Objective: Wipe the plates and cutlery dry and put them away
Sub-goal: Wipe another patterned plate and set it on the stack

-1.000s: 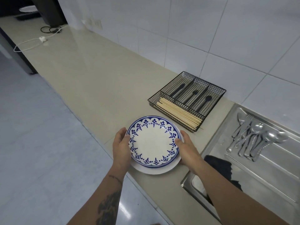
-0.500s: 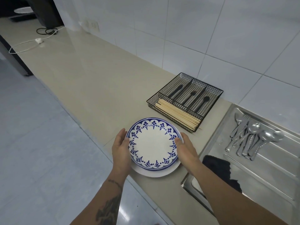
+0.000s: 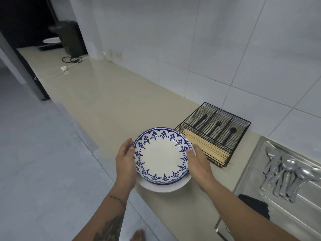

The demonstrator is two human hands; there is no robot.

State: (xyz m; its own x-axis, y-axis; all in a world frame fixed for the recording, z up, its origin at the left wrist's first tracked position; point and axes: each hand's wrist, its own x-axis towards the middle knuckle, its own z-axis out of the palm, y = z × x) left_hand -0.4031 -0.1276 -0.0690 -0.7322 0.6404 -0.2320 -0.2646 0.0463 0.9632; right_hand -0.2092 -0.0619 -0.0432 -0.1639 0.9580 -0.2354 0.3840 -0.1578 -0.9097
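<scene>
— Beige stone counter [image 3: 107,101] along a white tiled wall [image 3: 225,49]; what sits nearest its front edge?

— Two stacked plates. A round blue-and-white patterned plate [image 3: 160,154] lies on top of a larger plain white plate [image 3: 165,187], whose rim shows below it and pokes out past the counter's front edge. The person's left hand [image 3: 125,160] is pressed against the stack's left rim, fingers curled along the edge; the right hand [image 3: 199,162] clasps the right rim, thumb resting on the blue border. Both hands are closed on the stack. Whether it is lifted or resting cannot be told.

— And to the right of that?

— A black cloth [image 3: 255,206] lies at the near corner of a stainless-steel draining board [image 3: 278,214]. Farther along the board, a loose bunch of silver spoons and forks [image 3: 286,173] rests, well apart from the plates.

— Behind the plates?

— A black wire-mesh cutlery tray [image 3: 212,132] stands just beside the stack, near the wall. Its front compartment holds pale wooden chopsticks [image 3: 206,147]; the rear compartments hold black cutlery [image 3: 215,127], one piece each.

— Farthest off?

— A white cable [image 3: 57,73] trails across the counter's far end, near a dark appliance [image 3: 69,39].
</scene>
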